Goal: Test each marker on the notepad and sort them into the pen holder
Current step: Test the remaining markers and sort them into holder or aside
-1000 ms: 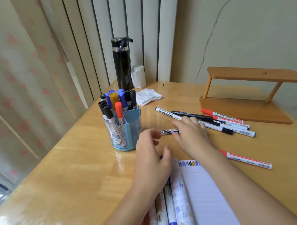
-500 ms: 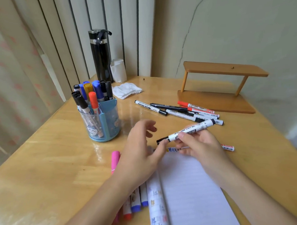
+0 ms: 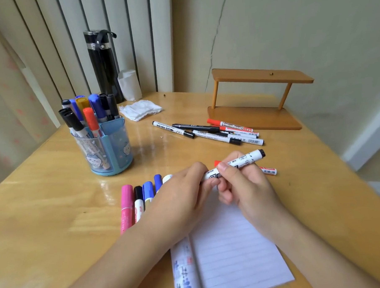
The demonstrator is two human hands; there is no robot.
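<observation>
White marker [image 3: 246, 159] held tilted above the notepad [image 3: 233, 250], left hand [image 3: 184, 196] pinching its hidden left end, right hand [image 3: 247, 185] curled round the barrel; blue pen holder [image 3: 117, 147] standing well left, holding markers [image 3: 90, 117]

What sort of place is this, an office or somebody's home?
Probably a study corner at home: a wooden desk set against a cracked wall, with a pen holder full of markers, a lined notepad and a black drinking flask.
</observation>
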